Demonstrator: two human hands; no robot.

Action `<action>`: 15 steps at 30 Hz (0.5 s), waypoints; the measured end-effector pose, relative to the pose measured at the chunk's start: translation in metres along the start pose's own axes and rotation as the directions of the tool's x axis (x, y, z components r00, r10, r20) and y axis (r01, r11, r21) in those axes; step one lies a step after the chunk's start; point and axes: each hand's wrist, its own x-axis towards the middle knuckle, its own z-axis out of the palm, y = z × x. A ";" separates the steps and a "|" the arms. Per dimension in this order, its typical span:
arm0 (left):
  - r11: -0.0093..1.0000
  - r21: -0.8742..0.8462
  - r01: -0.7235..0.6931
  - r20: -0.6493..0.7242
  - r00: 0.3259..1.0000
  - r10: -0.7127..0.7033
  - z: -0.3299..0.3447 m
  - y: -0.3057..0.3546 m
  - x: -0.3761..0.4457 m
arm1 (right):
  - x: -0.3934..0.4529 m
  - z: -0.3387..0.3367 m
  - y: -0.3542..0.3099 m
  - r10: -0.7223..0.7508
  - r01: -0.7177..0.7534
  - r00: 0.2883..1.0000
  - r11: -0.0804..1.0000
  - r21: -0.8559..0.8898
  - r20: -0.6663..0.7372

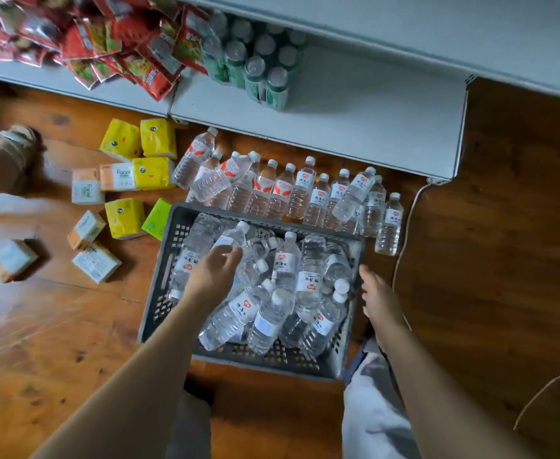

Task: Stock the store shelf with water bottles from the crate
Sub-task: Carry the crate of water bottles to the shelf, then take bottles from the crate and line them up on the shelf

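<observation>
Many water bottles [265, 286] lie heaped loose in the grey crate [162, 293] on the floor. The left hand [214, 271] reaches in, fingers relaxed, gripping nothing; the right hand [379, 298] hangs open beside the crate's right edge. Pulling one bottle could shift the pile, judging by its looseness.

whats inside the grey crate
The crate holds a loose pile of water bottles lying across each other; the left hand reaches in. The lower layers and the crate floor are covered.

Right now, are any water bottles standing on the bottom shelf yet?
No, the bottom shelf holds only green cans; the water bottles lie on the floor.
</observation>
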 end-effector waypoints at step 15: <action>0.984 -0.085 0.158 -0.121 0.978 -0.167 0.076 0.112 -0.101 | -0.031 -0.100 -0.053 -0.248 0.365 0.892 0.889 -0.277 0.379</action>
